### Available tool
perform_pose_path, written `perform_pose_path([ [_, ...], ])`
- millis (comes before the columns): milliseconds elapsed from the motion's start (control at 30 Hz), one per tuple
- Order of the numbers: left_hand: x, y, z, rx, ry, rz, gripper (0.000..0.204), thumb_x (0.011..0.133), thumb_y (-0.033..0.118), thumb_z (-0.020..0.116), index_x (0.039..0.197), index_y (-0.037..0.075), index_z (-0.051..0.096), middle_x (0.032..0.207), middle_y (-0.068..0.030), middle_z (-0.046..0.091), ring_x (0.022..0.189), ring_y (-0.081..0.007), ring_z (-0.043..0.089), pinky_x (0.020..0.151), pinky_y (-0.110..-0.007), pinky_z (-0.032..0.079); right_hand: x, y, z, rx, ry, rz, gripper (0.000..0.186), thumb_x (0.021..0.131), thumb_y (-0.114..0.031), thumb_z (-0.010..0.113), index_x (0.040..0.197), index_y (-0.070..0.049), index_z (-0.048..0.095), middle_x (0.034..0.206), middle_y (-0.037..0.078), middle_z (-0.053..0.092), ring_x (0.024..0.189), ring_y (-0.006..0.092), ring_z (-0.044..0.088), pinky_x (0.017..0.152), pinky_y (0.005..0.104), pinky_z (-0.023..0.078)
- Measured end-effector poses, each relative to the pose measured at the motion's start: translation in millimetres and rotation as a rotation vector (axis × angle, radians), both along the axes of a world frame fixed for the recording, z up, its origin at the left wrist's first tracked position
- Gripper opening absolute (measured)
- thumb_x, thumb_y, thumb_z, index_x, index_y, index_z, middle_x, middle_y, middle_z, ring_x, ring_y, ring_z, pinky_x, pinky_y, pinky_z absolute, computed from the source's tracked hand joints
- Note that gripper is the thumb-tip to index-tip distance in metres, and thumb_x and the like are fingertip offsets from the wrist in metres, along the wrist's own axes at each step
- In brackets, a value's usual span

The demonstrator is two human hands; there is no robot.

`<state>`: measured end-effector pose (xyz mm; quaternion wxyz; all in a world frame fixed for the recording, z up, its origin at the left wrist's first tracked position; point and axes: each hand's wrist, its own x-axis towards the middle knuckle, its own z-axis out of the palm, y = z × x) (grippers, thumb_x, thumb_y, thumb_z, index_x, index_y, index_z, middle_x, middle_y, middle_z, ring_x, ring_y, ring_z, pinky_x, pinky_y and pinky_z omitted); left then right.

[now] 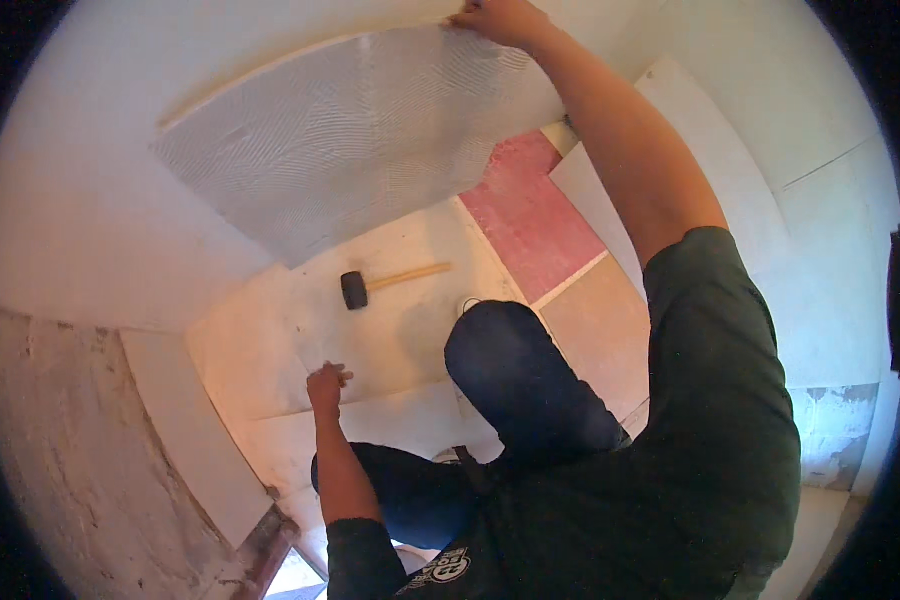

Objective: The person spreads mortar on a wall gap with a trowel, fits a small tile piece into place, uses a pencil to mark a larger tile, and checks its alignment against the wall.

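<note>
A large tile stands tilted at the far side, its back covered in grey adhesive combed into curved ridges. My right hand is raised high and grips the tile's top edge near its right end. On the pale floor below the tile lies a rubber mallet, with a black head and a wooden handle pointing right. My left hand hangs near the mallet, holding nothing, its fingers loosely bent and slightly apart. What the tile's lower edge rests on cannot be made out clearly.
Pink-red floor and a tan floor section lie right of the pale floor. A white panel leans at the right wall. Rough bare wall shows at left, beside a pale tile strip. My bent knees are close by.
</note>
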<state>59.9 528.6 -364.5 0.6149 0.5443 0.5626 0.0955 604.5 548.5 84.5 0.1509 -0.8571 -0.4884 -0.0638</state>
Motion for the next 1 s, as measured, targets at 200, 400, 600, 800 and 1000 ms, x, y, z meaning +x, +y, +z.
perform_pose_path([
  [200,-13.5,-17.3,-41.3,0.13,0.081,-0.084,0.042,0.093,0.015,0.05,0.128,-0.002,0.066,0.093,-0.0136,0.077,0.07,-0.0176,0.069,0.067,-0.03,0.055,10.9,19.8,-1.5,-0.099,-0.115,0.049,0.046,0.09,-0.044,0.072,0.105,-0.001,0.073,0.111,0.019,0.072,0.104,0.0378,0.068,0.088,0.0483,0.055],
  [400,-34.3,-0.6,-39.2,0.188,0.143,-0.106,0.045,0.095,0.015,0.052,0.135,-0.002,0.061,0.103,-0.0143,0.076,0.083,-0.0167,0.068,0.075,-0.032,0.055,20.0,19.8,1.4,0.076,-0.032,0.06,0.043,0.09,-0.043,0.073,0.104,-0.003,0.073,0.107,0.019,0.072,0.102,0.0376,0.069,0.088,0.0491,0.055],
  [600,27.2,6.2,49.7,0.008,0.104,0.077,0.042,0.103,0.025,0.053,0.136,0.0,0.062,0.114,-0.0119,0.074,0.094,-0.0174,0.067,0.086,-0.031,0.052,-4.0,12.3,7.2,-0.045,-0.13,0.043,0.04,0.091,-0.043,0.071,0.099,-0.004,0.073,0.104,0.017,0.073,0.105,0.0376,0.068,0.086,0.0494,0.054],
  [800,138.2,10.6,218.7,-0.086,-0.336,0.085,0.075,0.102,0.054,0.056,0.151,-0.001,0.044,0.145,-0.0191,0.056,0.131,-0.0302,0.055,0.108,-0.043,0.044,4.6,-33.3,4.6,0.019,-0.288,0.226,0.036,0.087,-0.037,0.075,0.094,-0.002,0.072,0.08,0.019,0.069,0.07,0.0372,0.067,0.064,0.0438,0.052],
  [1000,211.0,14.2,365.3,-0.362,-0.774,0.391,0.084,0.101,0.057,0.056,0.157,0.002,0.027,0.155,-0.0202,0.041,0.14,-0.0324,0.047,0.114,-0.05,0.042,-52.6,-79.3,33.5,-0.356,-0.014,0.176,0.026,0.081,-0.033,0.081,0.086,-0.008,0.072,0.071,0.01,0.07,0.067,0.0305,0.069,0.061,0.0431,0.052],
])
